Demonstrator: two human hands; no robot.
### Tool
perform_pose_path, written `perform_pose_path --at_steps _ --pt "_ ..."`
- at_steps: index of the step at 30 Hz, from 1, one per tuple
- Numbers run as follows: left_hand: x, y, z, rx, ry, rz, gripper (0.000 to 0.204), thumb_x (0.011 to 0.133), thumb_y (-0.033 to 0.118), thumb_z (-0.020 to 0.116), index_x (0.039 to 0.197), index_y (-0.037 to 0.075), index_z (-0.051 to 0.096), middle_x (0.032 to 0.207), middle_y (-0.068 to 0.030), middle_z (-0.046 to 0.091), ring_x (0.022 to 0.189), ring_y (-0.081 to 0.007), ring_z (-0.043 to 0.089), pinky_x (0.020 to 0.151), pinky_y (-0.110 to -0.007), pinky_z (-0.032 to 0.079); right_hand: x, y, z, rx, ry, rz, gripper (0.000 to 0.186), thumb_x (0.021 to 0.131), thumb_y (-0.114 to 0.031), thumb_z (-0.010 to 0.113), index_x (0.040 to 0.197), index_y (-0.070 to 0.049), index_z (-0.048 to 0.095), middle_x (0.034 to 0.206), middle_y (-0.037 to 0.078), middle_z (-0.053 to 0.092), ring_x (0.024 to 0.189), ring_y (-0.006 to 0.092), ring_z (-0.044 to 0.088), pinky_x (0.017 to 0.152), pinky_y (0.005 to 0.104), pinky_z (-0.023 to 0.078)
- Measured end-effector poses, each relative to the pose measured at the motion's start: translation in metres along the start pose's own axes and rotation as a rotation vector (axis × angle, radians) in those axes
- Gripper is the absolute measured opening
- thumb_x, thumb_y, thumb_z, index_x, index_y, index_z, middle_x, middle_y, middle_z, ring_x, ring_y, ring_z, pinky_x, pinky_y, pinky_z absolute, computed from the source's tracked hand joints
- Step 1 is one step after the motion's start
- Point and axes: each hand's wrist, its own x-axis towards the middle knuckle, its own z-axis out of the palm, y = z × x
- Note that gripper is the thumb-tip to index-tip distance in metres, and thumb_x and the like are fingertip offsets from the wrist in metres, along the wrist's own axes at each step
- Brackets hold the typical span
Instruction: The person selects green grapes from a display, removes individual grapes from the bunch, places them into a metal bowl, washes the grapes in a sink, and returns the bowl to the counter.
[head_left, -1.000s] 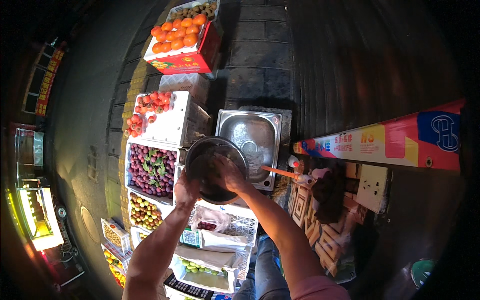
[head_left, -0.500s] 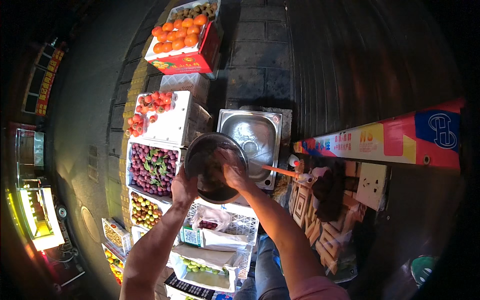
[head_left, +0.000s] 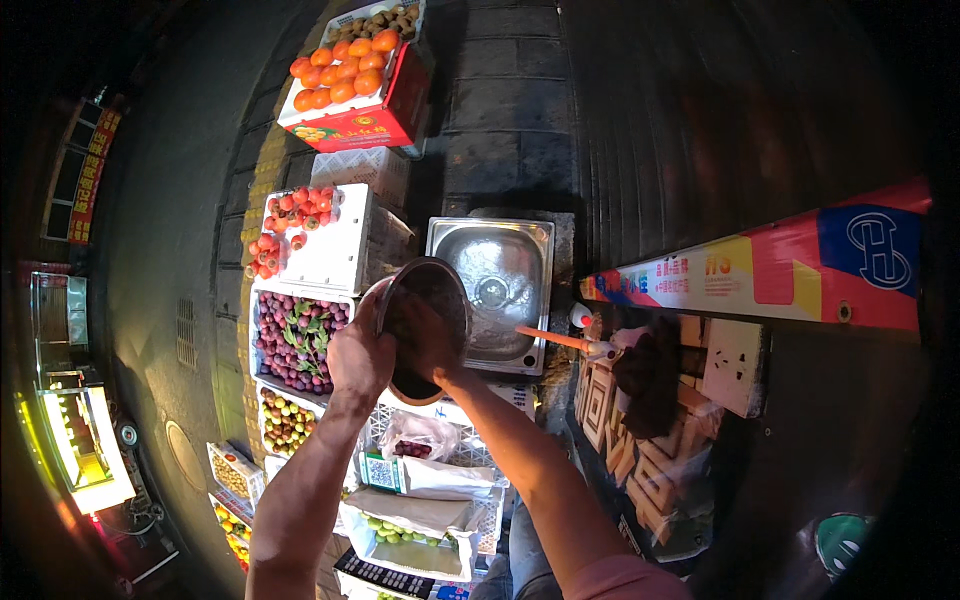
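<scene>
My left hand (head_left: 360,352) grips the left rim of a dark round bowl (head_left: 452,283), which tilts toward the sink on its right. Inside the bowl lies my right hand (head_left: 425,345), its fingers dim and blurred in the shadow. Whether those fingers hold anything cannot be made out. A steel sink (head_left: 490,262) with a wet, shiny bottom stands just beyond and to the right of the bowl. Over its near right edge reaches an orange hose (head_left: 555,338).
Plums (head_left: 292,342) in a white crate lie left of the bowl, with tomatoes (head_left: 298,213) on a white box beyond. Orange persimmons (head_left: 345,75) top a red carton at the far end. A plastic bag (head_left: 420,432) and green fruit (head_left: 402,530) sit near me; a printed banner (head_left: 740,265) stands right.
The bowl has tipped over toward the sink, its left side raised by my left hand. My right hand has shifted slightly left inside it.
</scene>
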Motion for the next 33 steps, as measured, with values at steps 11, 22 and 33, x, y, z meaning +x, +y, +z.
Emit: perform_pose_path --at_steps 11,22,33 --pt "-0.03 0.061 -0.023 0.361 0.188 0.327 0.056 0.077 0.017 0.065 0.132 0.009 0.059 0.115 -0.0378 0.06 0.061 -0.0363 0.07 0.055 -0.042 0.058 -0.007 -0.058 0.042 -0.092 0.379 0.174 0.06 0.09 -0.02 0.06 0.143 -0.001 0.041 0.138 0.025 0.049 0.129 0.0367 0.045 0.111 0.0413 0.034" --pt "-0.103 0.13 -0.079 0.608 0.167 0.618 0.044 0.085 0.011 0.054 0.128 0.007 0.058 0.121 -0.047 0.052 0.05 -0.0163 0.064 0.042 -0.027 0.049 -0.043 -0.248 -0.034 -0.175 0.397 0.146 0.059 0.092 -0.017 0.061 0.145 -0.002 0.039 0.14 0.025 0.046 0.13 0.0363 0.043 0.112 0.0388 0.033" --pt "-0.161 0.153 -0.104 0.723 0.393 0.768 0.035 0.087 0.012 0.053 0.118 0.01 0.07 0.119 -0.0447 0.056 0.045 -0.0047 0.051 0.038 -0.022 0.043 -0.102 -0.279 -0.024 -0.174 0.49 0.069 0.052 0.091 -0.016 0.063 0.139 -0.001 0.047 0.143 0.025 0.043 0.132 0.0379 0.042 0.113 0.0406 0.033"
